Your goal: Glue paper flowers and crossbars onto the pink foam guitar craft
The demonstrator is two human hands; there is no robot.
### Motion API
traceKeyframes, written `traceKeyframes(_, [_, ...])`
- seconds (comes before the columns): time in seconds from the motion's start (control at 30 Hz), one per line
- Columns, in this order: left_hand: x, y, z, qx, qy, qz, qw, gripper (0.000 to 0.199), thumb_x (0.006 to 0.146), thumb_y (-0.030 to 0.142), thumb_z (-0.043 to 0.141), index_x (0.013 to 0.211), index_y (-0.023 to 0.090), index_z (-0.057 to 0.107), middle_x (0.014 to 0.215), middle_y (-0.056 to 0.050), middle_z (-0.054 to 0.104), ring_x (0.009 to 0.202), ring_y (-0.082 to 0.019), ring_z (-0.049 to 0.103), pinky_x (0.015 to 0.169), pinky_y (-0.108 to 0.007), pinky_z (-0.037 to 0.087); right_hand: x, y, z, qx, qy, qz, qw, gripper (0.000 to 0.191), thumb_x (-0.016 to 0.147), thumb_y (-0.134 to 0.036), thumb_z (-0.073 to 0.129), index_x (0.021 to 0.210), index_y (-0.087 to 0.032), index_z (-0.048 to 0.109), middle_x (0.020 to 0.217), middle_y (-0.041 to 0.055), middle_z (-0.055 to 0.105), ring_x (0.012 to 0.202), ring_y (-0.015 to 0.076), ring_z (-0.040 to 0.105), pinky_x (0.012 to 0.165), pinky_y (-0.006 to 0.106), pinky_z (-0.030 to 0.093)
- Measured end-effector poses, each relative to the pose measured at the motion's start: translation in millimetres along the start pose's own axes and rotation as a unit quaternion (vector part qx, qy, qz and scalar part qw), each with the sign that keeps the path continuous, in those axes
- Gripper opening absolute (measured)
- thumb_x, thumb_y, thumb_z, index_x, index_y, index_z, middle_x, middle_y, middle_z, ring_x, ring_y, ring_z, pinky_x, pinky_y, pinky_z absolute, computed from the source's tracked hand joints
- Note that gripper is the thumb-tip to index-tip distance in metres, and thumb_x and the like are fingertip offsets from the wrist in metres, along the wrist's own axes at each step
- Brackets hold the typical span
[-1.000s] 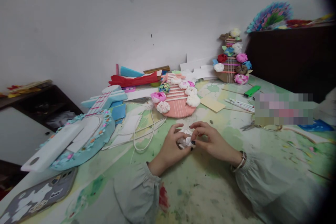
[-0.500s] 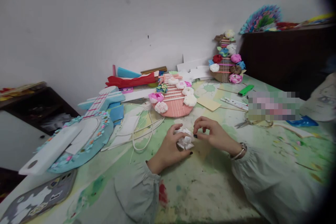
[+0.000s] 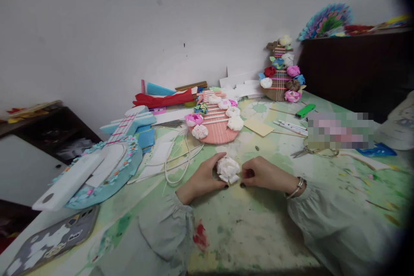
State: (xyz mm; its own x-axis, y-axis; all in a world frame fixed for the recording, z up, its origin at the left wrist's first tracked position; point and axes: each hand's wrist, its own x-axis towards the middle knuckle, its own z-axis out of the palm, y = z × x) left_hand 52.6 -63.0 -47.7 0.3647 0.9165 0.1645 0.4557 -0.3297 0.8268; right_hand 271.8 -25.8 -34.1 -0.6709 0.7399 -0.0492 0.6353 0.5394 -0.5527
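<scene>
A white ruffled flower (image 3: 228, 169), apparently paper or cloth, sits at the front middle of the table. My left hand (image 3: 203, 177) curves around its left side, the index finger at its upper edge and the dark-nailed thumb below. Just right of the flower, my right hand (image 3: 267, 175) is closed, fingers curled in and thumb pressed against them; whatever may be in that pinch is hidden. Beyond the hands lies a pink lute-shaped craft piece (image 3: 218, 133) with strings and similar flowers along its edges.
A blue round-bodied instrument craft (image 3: 97, 198) and a phone (image 3: 54, 241) lie at left. White cord (image 3: 166, 168) loops nearby. Scissors (image 3: 302, 152), a green cutter (image 3: 305, 111) and beige card (image 3: 258, 127) are at right. A brown flowered lute craft (image 3: 278, 92) leans against the wall.
My left fingers have drawn back from over the flower, showing more of it. My right hand has dropped slightly and its fingers have curled closed. The view has shifted a little.
</scene>
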Motion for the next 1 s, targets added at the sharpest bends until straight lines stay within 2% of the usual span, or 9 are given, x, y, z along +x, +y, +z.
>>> traceKeyframes(0.27, [0.4, 0.4, 1.1, -0.001, 0.022, -0.021, 1.000, 0.075, 0.057, 0.020, 0.081, 0.124, 0.016, 0.049, 0.117, -0.009, 0.060, 0.100, -0.021, 0.058, 0.088, -0.034, 0.047, 1.3, -4.2, 5.4, 0.003, 0.016, -0.024, 1.000, 0.024, 0.082, -0.031, 0.055, 0.067, -0.015, 0.064, 0.058, 0.0002, 0.058, 0.053, 0.0099, 0.044, 0.051, 0.023, 0.026])
traceKeyframes(0.37, [0.9, -0.5, 3.3, 0.016, 0.026, -0.018, 0.999, 0.082, 0.054, 0.024, 0.083, 0.127, 0.016, 0.047, 0.123, -0.011, 0.057, 0.108, -0.024, 0.055, 0.094, -0.037, 0.044, 1.8, -3.3, 6.0, 0.008, 0.023, -0.028, 0.999, 0.027, 0.083, -0.032, 0.054, 0.064, -0.015, 0.062, 0.057, 0.0000, 0.057, 0.053, 0.0094, 0.043, 0.051, 0.023, 0.025])
traceKeyframes(0.5, [3.8, -4.3, 12.9, 0.061, 0.033, -0.005, 0.998, 0.106, 0.042, 0.033, 0.088, 0.135, 0.016, 0.038, 0.134, -0.016, 0.046, 0.123, -0.031, 0.044, 0.105, -0.046, 0.034, 1.5, -3.8, 8.6, 0.032, 0.036, -0.038, 0.998, 0.027, 0.083, -0.031, 0.054, 0.063, -0.015, 0.061, 0.056, -0.0009, 0.055, 0.052, 0.0087, 0.041, 0.051, 0.023, 0.025])
traceKeyframes(0.57, [5.4, -5.0, 17.9, 0.084, 0.043, -0.006, 0.996, 0.103, 0.047, 0.030, 0.086, 0.136, 0.016, 0.036, 0.132, -0.016, 0.047, 0.122, -0.031, 0.044, 0.104, -0.047, 0.034, 1.4, -2.4, 7.4, 0.097, 0.036, -0.036, 0.994, 0.024, 0.079, -0.031, 0.058, 0.063, -0.015, 0.062, 0.054, -0.0019, 0.053, 0.052, 0.0084, 0.040, 0.051, 0.023, 0.024])
traceKeyframes(0.67, [6.6, -3.4, 21.3, 0.097, 0.070, -0.011, 0.993, 0.083, 0.057, 0.023, 0.077, 0.132, 0.016, 0.041, 0.124, -0.013, 0.054, 0.114, -0.027, 0.050, 0.099, -0.044, 0.039, 6.6, 5.8, -1.0, 0.239, 0.033, -0.002, 0.970, 0.019, 0.071, -0.031, 0.067, 0.063, -0.014, 0.064, 0.054, -0.0034, 0.053, 0.053, 0.0083, 0.041, 0.051, 0.022, 0.027])
traceKeyframes(0.73, [6.8, -2.0, 20.6, 0.089, 0.083, -0.015, 0.992, 0.076, 0.059, 0.024, 0.076, 0.128, 0.017, 0.044, 0.121, -0.012, 0.055, 0.112, -0.026, 0.052, 0.098, -0.043, 0.040, 16.9, 14.9, -9.2, 0.308, 0.061, 0.043, 0.948, 0.018, 0.070, -0.031, 0.069, 0.068, -0.014, 0.064, 0.056, -0.0032, 0.055, 0.054, 0.0088, 0.046, 0.051, 0.021, 0.033])
traceKeyframes(0.87, [7.1, -1.0, 17.9, 0.071, 0.129, -0.013, 0.989, 0.069, 0.059, 0.026, 0.076, 0.122, 0.016, 0.047, 0.120, -0.011, 0.057, 0.110, -0.025, 0.054, 0.097, -0.041, 0.041, 52.8, 29.6, -18.9, 0.402, 0.130, 0.141, 0.895, 0.012, 0.076, -0.026, 0.065, 0.078, -0.015, 0.059, 0.067, 0.0006, 0.061, 0.056, 0.0106, 0.057, 0.056, 0.024, 0.048])
traceKeyframes(1.0, [7.2, -1.8, 15.5, 0.061, 0.181, -0.026, 0.981, 0.065, 0.059, 0.024, 0.074, 0.118, 0.015, 0.047, 0.115, -0.011, 0.058, 0.105, -0.024, 0.056, 0.093, -0.040, 0.044, 90.2, 28.6, -13.5, 0.456, 0.152, 0.181, 0.858, 0.010, 0.085, -0.023, 0.060, 0.088, -0.013, 0.059, 0.083, 0.0024, 0.064, 0.066, 0.0107, 0.062, 0.062, 0.026, 0.053])
